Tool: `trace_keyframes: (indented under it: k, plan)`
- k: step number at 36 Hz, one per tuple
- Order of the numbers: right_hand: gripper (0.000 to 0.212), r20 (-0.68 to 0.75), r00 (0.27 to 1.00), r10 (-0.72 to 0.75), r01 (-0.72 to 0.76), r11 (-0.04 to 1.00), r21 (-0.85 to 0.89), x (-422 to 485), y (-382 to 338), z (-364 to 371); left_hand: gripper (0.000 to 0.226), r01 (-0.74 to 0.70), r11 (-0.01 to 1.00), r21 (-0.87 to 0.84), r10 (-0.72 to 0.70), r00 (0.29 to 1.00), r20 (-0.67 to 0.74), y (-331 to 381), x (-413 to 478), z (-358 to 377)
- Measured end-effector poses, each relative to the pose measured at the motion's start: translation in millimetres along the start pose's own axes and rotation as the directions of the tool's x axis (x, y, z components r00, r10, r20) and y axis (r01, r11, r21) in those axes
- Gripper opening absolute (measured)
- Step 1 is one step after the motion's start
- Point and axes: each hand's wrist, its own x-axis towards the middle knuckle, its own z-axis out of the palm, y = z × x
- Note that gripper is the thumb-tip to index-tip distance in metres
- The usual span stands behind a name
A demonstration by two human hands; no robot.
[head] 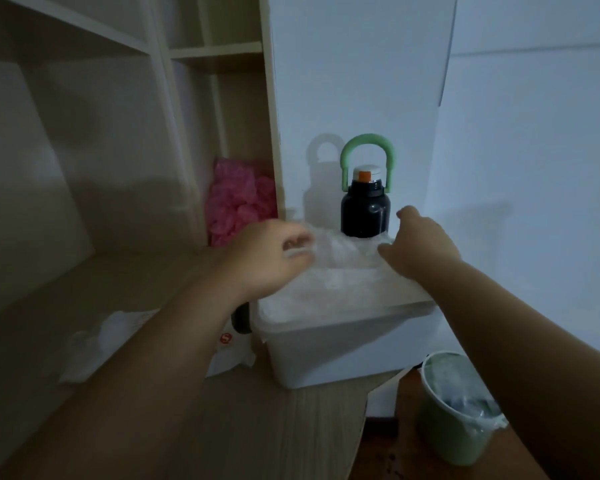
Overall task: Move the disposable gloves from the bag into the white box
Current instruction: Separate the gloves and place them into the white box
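Now the disposable gloves (340, 261) lie heaped in the white box (343, 355) (a dark bottle (365, 213) stands just behind), the bag (108, 341) lying to its left. The left hand (274, 258) curls its fingers round the heap; the right hand (420, 247) touches it, grip unclear.

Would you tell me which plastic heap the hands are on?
The clear heap in the white box; the pink heap in the shelf and white bag on the desk lie elsewhere.

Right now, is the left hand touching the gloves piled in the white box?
Touching. The head view shows the left hand with fingers curled into the clear gloves heaped over the white box, film bunched against them.
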Motion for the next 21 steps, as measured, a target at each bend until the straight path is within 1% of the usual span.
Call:
trace_keyframes:
  k: [2,3,4,5,6,7,8,9,10,11,13,16,18,20,21]
  plan:
    - [0.047,-0.079,0.992,-0.102,0.089,0.985,-0.148,-3.2,-5.9,-4.1,0.041,0.029,0.987,0.156,-0.064,0.972,0.225,1.3,1.4,2.2]
    - [0.046,-0.086,0.982,-0.169,0.148,0.966,-0.210,-3.8,-9.1,-5.6,0.043,0.026,0.969,0.247,-0.102,0.948,0.301,2.3,2.8,3.9]
    - [0.045,-0.052,0.971,-0.234,0.217,0.950,-0.223,-4.3,-12.3,-6.2,0.044,0.010,0.952,0.305,-0.123,0.927,0.354,4.2,4.1,5.8]
    - [0.045,0.025,0.961,-0.275,0.275,0.944,-0.180,-4.5,-15.3,-5.9,0.044,0.002,0.945,0.326,-0.139,0.907,0.398,6.9,5.4,8.3]
    - [0.049,0.134,0.947,-0.292,0.307,0.945,-0.111,-4.5,-17.1,-3.9,0.043,0.004,0.946,0.323,-0.156,0.882,0.445,8.8,7.9,11.9]
    - [0.054,0.268,0.919,-0.289,0.320,0.944,-0.078,-5.4,-18.7,-1.6,0.040,0.007,0.947,0.321,-0.173,0.854,0.491,10.4,10.2,15.4]
    - [0.059,0.404,0.875,-0.268,0.338,0.935,-0.110,-6.5,-19.8,2.0,0.038,0.007,0.942,0.337,-0.198,0.821,0.536,11.7,12.1,19.0]
    - [0.062,0.525,0.823,-0.216,0.356,0.917,-0.181,-8.0,-20.4,5.1,0.037,0.006,0.932,0.362,-0.227,0.788,0.573,14.0,13.6,21.9]
    - [0.061,0.611,0.775,-0.159,0.376,0.893,-0.245,-8.8,-20.4,8.3,0.037,0.015,0.921,0.390,-0.266,0.755,0.599,15.3,14.7,24.3]
    - [0.058,0.672,0.733,-0.108,0.392,0.874,-0.287,-10.2,-20.4,10.3,0.037,0.025,0.911,0.412,-0.300,0.727,0.618,16.9,16.0,26.5]
    - [0.049,0.733,0.678,-0.060,0.419,0.851,-0.317,-11.7,-19.0,13.1,0.038,0.017,0.888,0.459,-0.342,0.691,0.637,18.6,18.3,29.8]
    - [0.049,0.763,0.647,-0.020,0.389,0.869,-0.306,-12.2,-19.1,12.0,0.043,0.020,0.871,0.490,-0.371,0.682,0.631,21.0,18.2,29.5]
    - [0.053,0.759,0.651,-0.014,0.333,0.904,-0.269,-8.5,-19.7,9.7,0.046,0.060,0.886,0.460,-0.367,0.697,0.616,20.9,15.3,23.0]
    - [0.056,0.712,0.702,-0.022,0.243,0.947,-0.209,-5.0,-18.9,4.1,0.043,0.115,0.912,0.395,-0.342,0.744,0.574,17.8,13.0,10.3]
    - [0.055,0.676,0.736,-0.049,0.229,0.957,-0.179,-3.3,-19.5,1.2,0.039,0.141,0.931,0.337,-0.314,0.780,0.542,12.7,11.0,2.5]
